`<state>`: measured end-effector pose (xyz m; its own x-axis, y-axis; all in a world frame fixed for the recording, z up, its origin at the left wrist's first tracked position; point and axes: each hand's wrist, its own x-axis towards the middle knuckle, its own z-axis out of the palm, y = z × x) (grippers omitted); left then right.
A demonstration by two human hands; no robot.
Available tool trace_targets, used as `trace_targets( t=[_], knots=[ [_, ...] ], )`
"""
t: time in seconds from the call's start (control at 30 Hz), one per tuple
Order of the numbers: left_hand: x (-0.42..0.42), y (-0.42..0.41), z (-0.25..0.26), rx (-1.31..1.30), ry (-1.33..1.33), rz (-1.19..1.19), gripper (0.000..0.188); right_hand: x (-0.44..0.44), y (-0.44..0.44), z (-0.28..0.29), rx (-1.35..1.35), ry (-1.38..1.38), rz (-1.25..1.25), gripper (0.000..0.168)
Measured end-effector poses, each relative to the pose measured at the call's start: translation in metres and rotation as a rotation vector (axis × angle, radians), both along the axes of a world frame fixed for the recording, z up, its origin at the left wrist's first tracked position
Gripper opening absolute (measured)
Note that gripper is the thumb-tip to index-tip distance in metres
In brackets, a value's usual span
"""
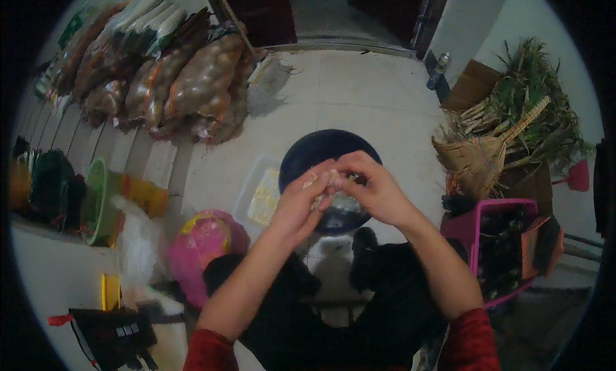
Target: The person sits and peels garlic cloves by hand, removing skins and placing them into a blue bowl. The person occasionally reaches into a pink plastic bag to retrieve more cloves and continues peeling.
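My left hand (302,198) and my right hand (373,186) meet above a dark blue basin (308,147). Between their fingertips is a small pale piece (332,178), possibly garlic; the fingers partly hide it. Inside the basin, beneath my hands, lies whitish material (344,202) too blurred to name. Left of the basin, a translucent plastic tub (243,205) holds many pale yellow pieces (264,198) that look like peeled garlic cloves. The basin's rim overlaps the tub's right side.
Mesh sacks (204,82) of round produce line the left wall. A pink bag (204,246) stands by my left knee. On the right are a pink crate (476,236), a straw broom (481,154), leafy stalks (529,92) and a spray can (438,72). A doorway (332,15) lies ahead.
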<state>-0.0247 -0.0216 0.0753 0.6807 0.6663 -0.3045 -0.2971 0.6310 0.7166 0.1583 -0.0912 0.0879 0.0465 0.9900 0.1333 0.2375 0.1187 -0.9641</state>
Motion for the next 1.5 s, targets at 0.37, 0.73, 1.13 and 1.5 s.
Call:
trace_targets(
  t=[0.37,0.73,1.13,1.5],
  knots=[
    [0.008,-0.013,-0.019,0.124,0.132,0.005,0.026,-0.002,-0.002,-0.003,0.094,-0.119,-0.086,0.024],
    [0.009,-0.012,-0.016,1.202,0.735,0.067,0.017,0.001,-0.003,0.004,-0.069,-0.584,0.003,0.021],
    [0.002,0.001,-0.017,0.915,0.658,-0.04,0.025,-0.003,-0.004,-0.005,-0.088,-0.461,0.034,0.024],
    [0.013,-0.005,-0.023,0.374,0.397,-0.03,0.03,0.002,0.005,0.001,0.006,-0.083,-0.131,0.021]
  ],
)
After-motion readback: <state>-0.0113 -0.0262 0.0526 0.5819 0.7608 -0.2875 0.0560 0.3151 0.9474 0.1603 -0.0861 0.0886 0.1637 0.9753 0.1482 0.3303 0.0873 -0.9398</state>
